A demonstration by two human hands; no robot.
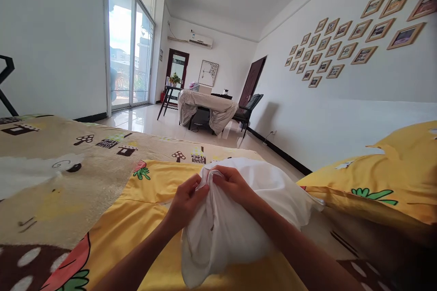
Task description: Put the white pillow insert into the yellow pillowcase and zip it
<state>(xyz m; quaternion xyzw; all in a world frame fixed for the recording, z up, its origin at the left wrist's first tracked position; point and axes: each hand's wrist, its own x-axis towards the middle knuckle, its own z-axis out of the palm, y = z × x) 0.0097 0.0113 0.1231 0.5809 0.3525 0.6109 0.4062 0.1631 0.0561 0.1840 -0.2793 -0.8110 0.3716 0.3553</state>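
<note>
A plump white pillow (259, 186) lies in front of me, its near end bunched into folds. My left hand (189, 193) is closed, pinching the pillow's gathered fabric from the left side. On the right, the fingers of my right hand (234, 184) are closed on the same bunched edge, close beside the left. Loose white cloth hangs down below both hands. Beneath the pillow a yellow cloth printed with carrots (150, 207), which looks like a pillowcase, is spread flat; part of it is covered by the pillow and my forearms.
A beige patterned blanket (99, 154) covers the bed. To the right rests a yellow pillow (392, 168). Beyond the bed stand a cloth-draped table (208, 100), a black chair (251, 108) and a plant stand (169, 100). Sliding glass doors (131, 50) are at left.
</note>
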